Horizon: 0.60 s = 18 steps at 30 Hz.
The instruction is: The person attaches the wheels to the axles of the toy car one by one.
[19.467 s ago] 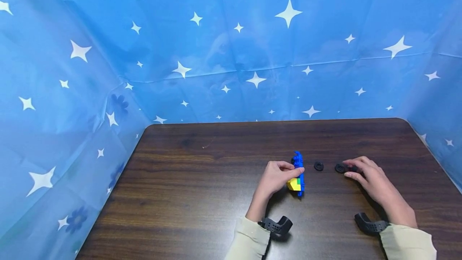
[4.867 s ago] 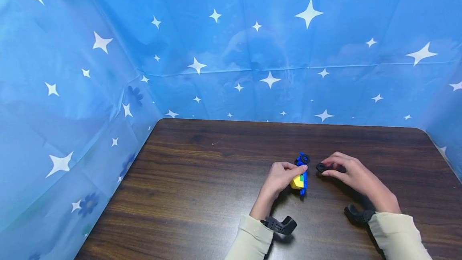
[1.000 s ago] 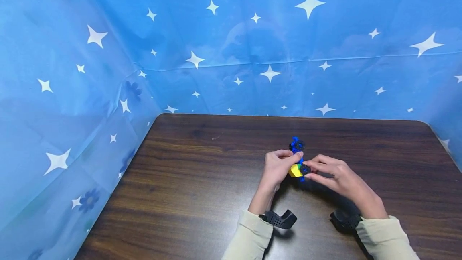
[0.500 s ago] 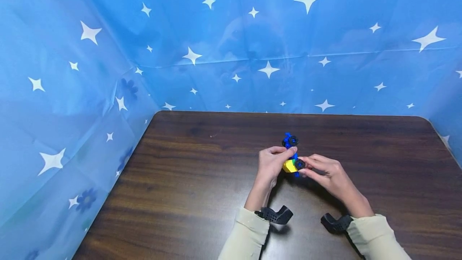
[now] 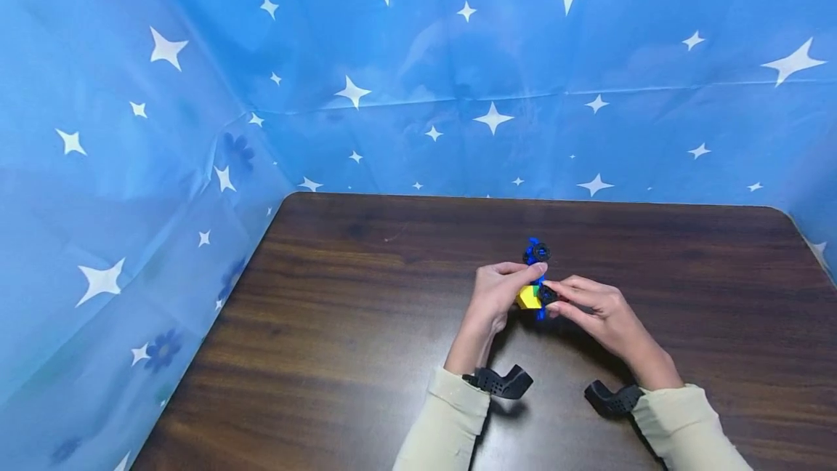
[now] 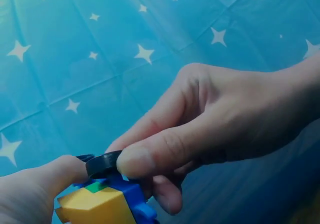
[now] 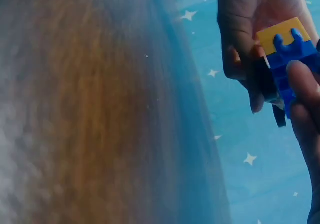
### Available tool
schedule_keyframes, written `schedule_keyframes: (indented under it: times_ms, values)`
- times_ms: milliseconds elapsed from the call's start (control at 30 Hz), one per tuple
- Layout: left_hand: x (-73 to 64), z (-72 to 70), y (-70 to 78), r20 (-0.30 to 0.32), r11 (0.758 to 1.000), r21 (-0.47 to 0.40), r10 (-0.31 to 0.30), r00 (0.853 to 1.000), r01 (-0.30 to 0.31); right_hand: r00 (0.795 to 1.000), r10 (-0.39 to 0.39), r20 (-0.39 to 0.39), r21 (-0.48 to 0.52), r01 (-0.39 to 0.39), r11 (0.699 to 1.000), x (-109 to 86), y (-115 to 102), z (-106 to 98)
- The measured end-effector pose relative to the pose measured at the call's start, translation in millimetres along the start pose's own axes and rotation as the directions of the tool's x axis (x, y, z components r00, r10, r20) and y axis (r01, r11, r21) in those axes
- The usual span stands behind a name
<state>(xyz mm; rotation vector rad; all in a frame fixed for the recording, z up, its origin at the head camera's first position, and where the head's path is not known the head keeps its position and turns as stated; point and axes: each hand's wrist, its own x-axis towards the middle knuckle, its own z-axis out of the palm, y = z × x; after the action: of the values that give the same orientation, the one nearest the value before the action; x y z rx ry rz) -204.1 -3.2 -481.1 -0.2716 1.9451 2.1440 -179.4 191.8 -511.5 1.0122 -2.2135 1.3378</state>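
Observation:
A small toy car built of blue, yellow and green bricks [image 5: 528, 298] is held above the table in my left hand [image 5: 492, 295], thumb on its near side. A black wheel [image 5: 540, 251] sits at the car's far end, with another partly hidden beside it. My right hand [image 5: 604, 309] pinches a second black wheel [image 6: 103, 165] between thumb and fingers, against the car's right side near the yellow block [image 6: 97, 206]. Whether that wheel is seated on its axle cannot be made out. The right wrist view shows the car's blue end [image 7: 292, 54] between both hands.
Both forearms lie over a dark wood-grain table [image 5: 340, 296]. Black curved mounts [image 5: 503, 382] are strapped at the wrists. A blue star-patterned cloth [image 5: 418, 57] stands behind and to the left of the table.
Loose black wheels lay on the table earlier; one is now at the car's far end. My right hand has since brought another from the table to the car's near end, where it stays.

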Motion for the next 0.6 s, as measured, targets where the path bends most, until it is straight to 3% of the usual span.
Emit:
schedule_keyframes:
  times_ms: [167, 367, 600]
  values:
    - [-0.7, -0.2, 2.6, 0.040, 0.999, 0.034, -0.002, 0.999, 0.001, 0.999, -0.035, 0.008, -0.054, 0.035, 0.998, 2.9, -4.5, -5.8]
    - [0.0, -2.1, 2.2, 0.023, 0.995, 0.090, 0.045, 0.999, -0.047, 0.993, -0.110, 0.052, -0.176, 0.118, 0.977, 5.1, -6.2, -8.5]
    - [-0.2, -5.2, 1.5, 0.055, 0.984, 0.142, 0.095, 0.994, -0.102, 0.983, -0.163, 0.079, -0.177, 0.175, 0.968, 6.6, -5.4, -8.9]
